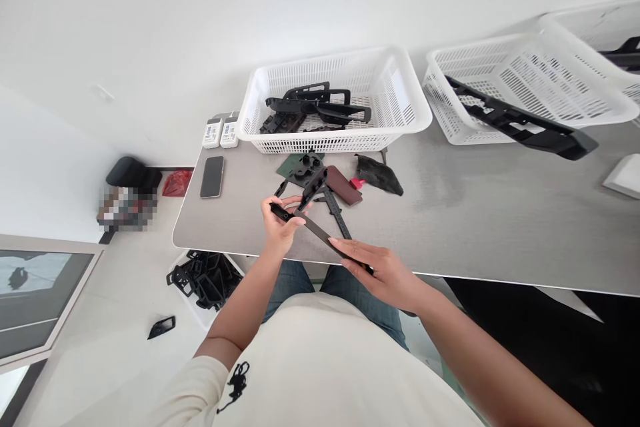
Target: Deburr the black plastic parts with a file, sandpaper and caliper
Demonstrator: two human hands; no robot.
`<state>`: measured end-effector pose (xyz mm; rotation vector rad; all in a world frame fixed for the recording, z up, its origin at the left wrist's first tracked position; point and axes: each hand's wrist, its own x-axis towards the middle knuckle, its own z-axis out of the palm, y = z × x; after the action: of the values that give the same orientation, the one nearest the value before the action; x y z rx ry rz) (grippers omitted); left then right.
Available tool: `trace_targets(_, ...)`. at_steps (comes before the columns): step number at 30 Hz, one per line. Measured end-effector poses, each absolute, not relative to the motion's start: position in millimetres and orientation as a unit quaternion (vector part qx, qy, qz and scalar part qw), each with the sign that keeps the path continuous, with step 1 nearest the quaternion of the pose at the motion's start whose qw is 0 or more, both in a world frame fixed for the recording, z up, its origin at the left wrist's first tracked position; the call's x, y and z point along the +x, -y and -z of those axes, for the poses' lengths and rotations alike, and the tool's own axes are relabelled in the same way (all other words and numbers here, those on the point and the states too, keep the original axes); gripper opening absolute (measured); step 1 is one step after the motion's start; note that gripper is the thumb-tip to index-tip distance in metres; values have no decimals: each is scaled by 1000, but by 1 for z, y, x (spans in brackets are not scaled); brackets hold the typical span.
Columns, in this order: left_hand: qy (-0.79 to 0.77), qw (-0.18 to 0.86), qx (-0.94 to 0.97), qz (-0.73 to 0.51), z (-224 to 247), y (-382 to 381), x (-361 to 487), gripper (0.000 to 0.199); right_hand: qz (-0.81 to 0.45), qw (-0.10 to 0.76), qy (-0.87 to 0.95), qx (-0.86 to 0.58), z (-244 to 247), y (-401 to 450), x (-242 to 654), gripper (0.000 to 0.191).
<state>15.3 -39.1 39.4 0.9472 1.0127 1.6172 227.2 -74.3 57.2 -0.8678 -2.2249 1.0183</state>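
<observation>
A long, narrow black plastic part [316, 229] is held over the table's front edge, seen nearly edge-on. My left hand [281, 227] is closed round its left end, thumb on top. My right hand [375, 265] grips its right end, fingers laid along it; a small orange-yellow spot shows near these fingers. Just beyond my left hand is a black bracket-like plastic piece [309, 173]; I cannot tell whether it touches the held part. A black caliper [336, 213] lies under and beyond the part, beside a maroon flat piece [344, 185].
A white basket [335, 143] of black parts stands behind; another basket [480, 135] has a long black trim piece [525, 121] across it. A phone [212, 177], white boxes [213, 133] and crumpled black material [380, 175] lie on the table [450, 227]. A bin of black frames [205, 280] stands on the floor.
</observation>
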Motion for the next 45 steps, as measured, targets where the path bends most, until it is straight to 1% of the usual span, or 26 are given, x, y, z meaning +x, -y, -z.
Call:
trace_targets(3, -421, 485, 375, -668, -40, 39, 13, 64, -402, 260, 809, -342, -54, 75, 232, 42)
trace_targets(7, -428, 463, 369, -683, -41, 40, 15, 49, -423, 245, 778, -395, -49, 76, 237, 48)
trace_targets(9, -433, 447, 370, -690, -42, 40, 18, 50, -420, 239, 772, -413, -47, 75, 237, 50)
trace_targets(14, -450, 425, 361, -697, -42, 39, 23, 52, -401, 238, 771, -433, -49, 73, 236, 47)
trace_targets(19, -461, 400, 393, -688, -40, 40, 25, 55, -376, 236, 800, -404, -55, 68, 235, 46)
trace_targets(23, -456, 393, 431, -672, -38, 42, 23, 55, -349, 214, 831, -377, -59, 62, 235, 46)
trace_targets(32, -426, 386, 492, -654, -38, 47, 19, 45, -332, 204, 835, -388, -57, 56, 241, 45)
trace_targets(45, -441, 405, 454, -660, -38, 46, 23, 51, -347, 230, 823, -385, -59, 65, 233, 45)
